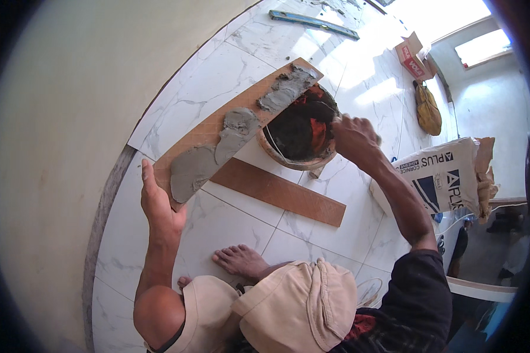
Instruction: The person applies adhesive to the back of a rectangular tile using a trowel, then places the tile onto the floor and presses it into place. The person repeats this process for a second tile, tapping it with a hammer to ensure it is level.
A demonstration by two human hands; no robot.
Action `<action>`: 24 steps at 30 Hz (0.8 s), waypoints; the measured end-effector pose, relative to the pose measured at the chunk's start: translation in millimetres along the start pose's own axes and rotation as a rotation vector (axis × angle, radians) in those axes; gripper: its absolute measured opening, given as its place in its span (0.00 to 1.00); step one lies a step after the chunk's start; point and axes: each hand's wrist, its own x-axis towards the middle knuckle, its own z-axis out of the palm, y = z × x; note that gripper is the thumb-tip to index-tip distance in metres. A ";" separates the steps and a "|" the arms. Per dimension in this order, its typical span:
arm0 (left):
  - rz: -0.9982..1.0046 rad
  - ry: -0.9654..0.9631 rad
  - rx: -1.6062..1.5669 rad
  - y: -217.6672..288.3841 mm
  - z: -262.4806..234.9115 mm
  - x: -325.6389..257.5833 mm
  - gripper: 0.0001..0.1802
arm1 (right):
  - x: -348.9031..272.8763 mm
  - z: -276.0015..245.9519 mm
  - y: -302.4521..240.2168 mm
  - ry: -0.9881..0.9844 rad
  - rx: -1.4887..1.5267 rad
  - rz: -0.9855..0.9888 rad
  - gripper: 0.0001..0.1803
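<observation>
My left hand [164, 203] grips the near end of a long brown tile strip [209, 125], thumb up along one side. The strip slants away to the far right, its far end over the bucket's opening. Wet grey adhesive [193, 170] lies on its face in several thick lumps. Beside the strip stands a round bucket [297, 165], dark inside with orange-red patches and smeared around the rim. At the bucket's right rim my right hand [357, 139] is closed, knuckles up; what its fingers hold is hidden. A second brown tile strip [282, 193] lies flat on the floor nearer me.
White marbled tiles [235, 220] cover the floor, with a wall [70, 147] along the left. A blue spirit level [313, 23] lies at the back. To the right are an opened paper sack [439, 176], a yellowish bag [428, 110] and a red-and-white carton [414, 59]. My bare foot [241, 260] is near the strips.
</observation>
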 end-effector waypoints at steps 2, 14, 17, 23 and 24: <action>0.001 0.034 0.032 -0.2 -0.9 0.6 0.43 | 17.2 0.9 -11.8 -0.001 -0.085 -0.064 0.09; 0.046 0.077 0.029 0.3 -1.0 1.8 0.39 | 31.2 2.5 -35.7 0.020 -0.132 -0.336 0.05; 0.031 -0.013 0.001 -1.5 -1.0 2.7 0.39 | 25.8 -6.6 -48.6 0.000 -0.167 -0.360 0.05; 0.037 0.064 0.105 -6.2 -12.0 10.1 0.39 | 39.0 -26.6 -37.1 -0.218 0.029 -0.330 0.07; 0.034 0.055 0.079 -5.7 -11.4 10.0 0.38 | 41.6 -28.7 -34.4 -0.265 0.056 -0.319 0.07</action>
